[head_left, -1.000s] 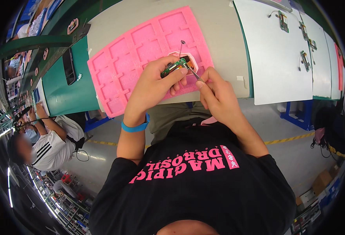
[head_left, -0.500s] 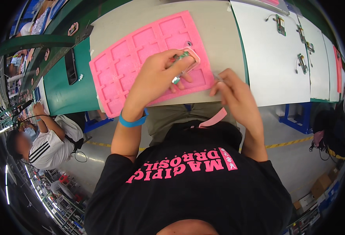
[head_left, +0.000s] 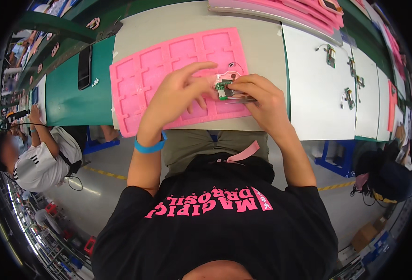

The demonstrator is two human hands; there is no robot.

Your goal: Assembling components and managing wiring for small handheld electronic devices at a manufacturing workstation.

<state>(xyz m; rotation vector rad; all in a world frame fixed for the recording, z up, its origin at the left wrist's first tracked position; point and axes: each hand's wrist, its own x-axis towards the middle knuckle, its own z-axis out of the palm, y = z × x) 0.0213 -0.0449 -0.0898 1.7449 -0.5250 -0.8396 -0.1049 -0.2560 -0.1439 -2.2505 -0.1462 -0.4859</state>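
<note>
A pink foam tray (head_left: 145, 88) with moulded pockets lies on the bench in front of me. Over its right part is a small green circuit board (head_left: 223, 91) in a pale pink casing (head_left: 224, 75). My right hand (head_left: 263, 100) pinches this assembly from the right, with fingertips on the board. A thin grey metallic piece (head_left: 244, 99) shows beneath those fingers; its kind is unclear. My left hand (head_left: 180, 95), with a blue band at the wrist, is spread just left of the casing, slightly blurred. A small round part on a wire (head_left: 231, 65) lies beyond the casing.
Several circuit boards with wires (head_left: 330, 56) lie on the white surface at right. Stacked pink trays (head_left: 304, 14) stand at the far edge. A black phone (head_left: 85, 67) rests on the green mat (head_left: 66, 100). At left, a person in white (head_left: 47, 158) works at the bench.
My right hand has moved left and up from the tray's edge onto the board assembly. My left hand has let go of it and opened. The view has shifted slightly.
</note>
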